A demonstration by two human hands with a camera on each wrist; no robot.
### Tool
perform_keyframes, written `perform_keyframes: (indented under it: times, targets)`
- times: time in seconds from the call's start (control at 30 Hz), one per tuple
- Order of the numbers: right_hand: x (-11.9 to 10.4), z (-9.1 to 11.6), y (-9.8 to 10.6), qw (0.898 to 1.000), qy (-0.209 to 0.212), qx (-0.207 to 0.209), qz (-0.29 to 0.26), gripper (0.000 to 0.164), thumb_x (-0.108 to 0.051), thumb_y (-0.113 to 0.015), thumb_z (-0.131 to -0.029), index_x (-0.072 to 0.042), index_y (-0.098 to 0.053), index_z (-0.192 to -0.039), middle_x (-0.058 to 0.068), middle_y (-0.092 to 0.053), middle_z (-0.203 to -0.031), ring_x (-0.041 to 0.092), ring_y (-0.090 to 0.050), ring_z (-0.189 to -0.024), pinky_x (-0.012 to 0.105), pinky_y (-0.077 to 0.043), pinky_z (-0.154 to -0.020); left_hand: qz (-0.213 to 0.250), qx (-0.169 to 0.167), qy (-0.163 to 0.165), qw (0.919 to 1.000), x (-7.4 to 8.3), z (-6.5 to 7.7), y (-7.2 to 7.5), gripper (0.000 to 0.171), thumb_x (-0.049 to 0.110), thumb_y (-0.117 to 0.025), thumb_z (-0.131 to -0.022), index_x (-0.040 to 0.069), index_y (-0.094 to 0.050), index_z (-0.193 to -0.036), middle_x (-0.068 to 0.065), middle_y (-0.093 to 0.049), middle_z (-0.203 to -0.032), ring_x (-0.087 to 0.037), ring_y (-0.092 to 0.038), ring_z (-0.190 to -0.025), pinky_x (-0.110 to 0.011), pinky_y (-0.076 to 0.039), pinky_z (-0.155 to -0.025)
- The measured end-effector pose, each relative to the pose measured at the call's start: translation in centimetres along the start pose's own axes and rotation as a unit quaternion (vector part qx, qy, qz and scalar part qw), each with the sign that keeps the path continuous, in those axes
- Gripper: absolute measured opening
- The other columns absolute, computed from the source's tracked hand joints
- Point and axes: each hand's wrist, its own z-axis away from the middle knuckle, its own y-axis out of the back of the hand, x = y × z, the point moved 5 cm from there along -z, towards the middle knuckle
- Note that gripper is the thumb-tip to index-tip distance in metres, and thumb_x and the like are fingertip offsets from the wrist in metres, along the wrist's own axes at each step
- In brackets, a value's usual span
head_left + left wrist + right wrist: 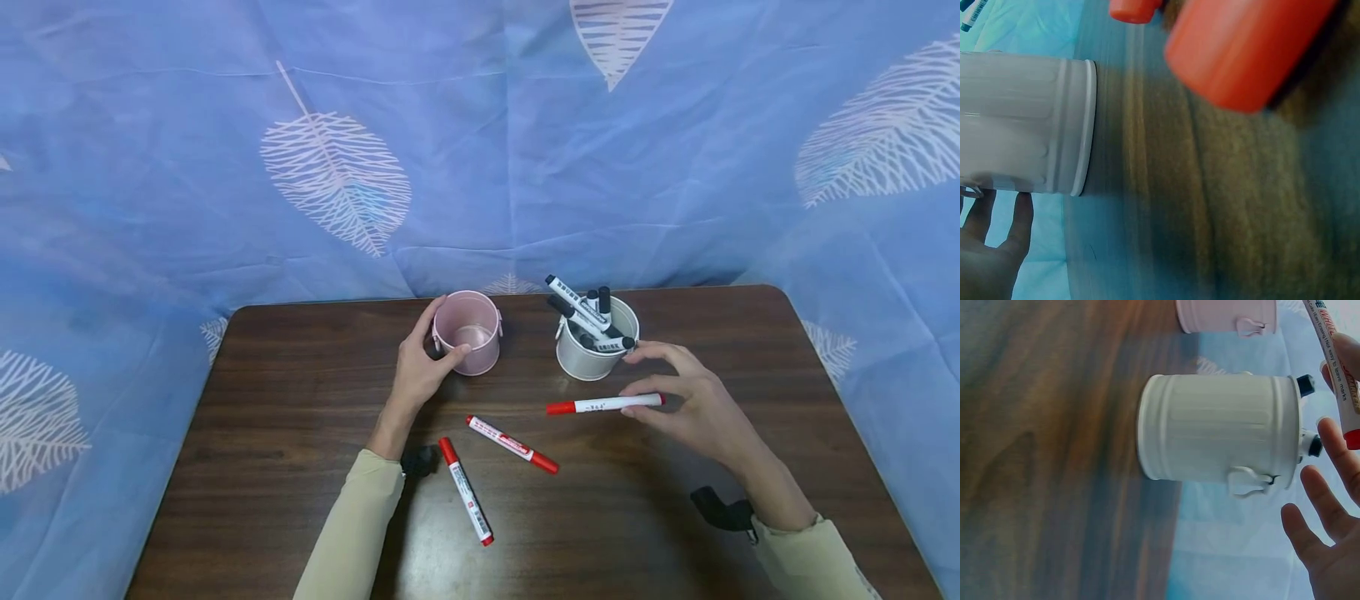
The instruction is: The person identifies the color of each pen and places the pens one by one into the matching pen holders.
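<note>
A small pink bucket (467, 332) stands upright near the table's back edge. My left hand (422, 364) grips its left side, thumb at the front and fingers around the back; in the left wrist view, fingertips meet the bucket's wall (1016, 119). My right hand (693, 400) pinches a red-capped whiteboard marker (600, 403) near its plain end, its red cap pointing left. That marker (1335, 362) is raised beside a white bucket (588, 360), which holds several black-capped markers (577, 312). The other right-hand fingers are spread by this bucket's rim.
Two more red markers lie on the dark wooden table (285, 433): one (512, 444) slanting in the middle, another (467, 492) nearer the front. A blue leaf-print cloth (465, 167) hangs behind the table's back edge.
</note>
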Motion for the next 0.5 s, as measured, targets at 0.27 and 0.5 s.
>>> perform_keyframes:
  times: [0.27, 0.5]
  targets:
    - [-1.2, -2.3, 1.3, 0.998, 0.061, 0.022, -0.002, 0.036, -0.012, -0.095, -0.061, -0.023, -0.080, -0.092, 0.001, -0.060, -0.127, 0.026, -0.046, -0.127, 0.024, -0.034, -0.105, -0.013, 0.003, 0.020, 0.9997, -3.6, -0.5, -0.3, 0.080, 0.011, -0.082, -0.082, 0.023, -0.043, -0.150, -0.007, -0.054, -0.142, -0.033, -0.056, -0.124, -0.047, -0.045, -0.102]
    - [-2.1, -4.1, 1.8, 0.995, 0.089, 0.034, -0.011, 0.041, -0.002, -0.095, -0.057, -0.018, -0.080, -0.092, 0.003, -0.060, -0.126, 0.026, -0.047, -0.126, 0.017, -0.031, -0.104, -0.013, 0.006, 0.018, 0.9997, -4.3, -0.5, -0.1, 0.081, 0.013, -0.083, -0.081, 0.029, -0.043, -0.150, -0.004, -0.054, -0.142, -0.029, -0.055, -0.125, -0.049, -0.045, -0.103]
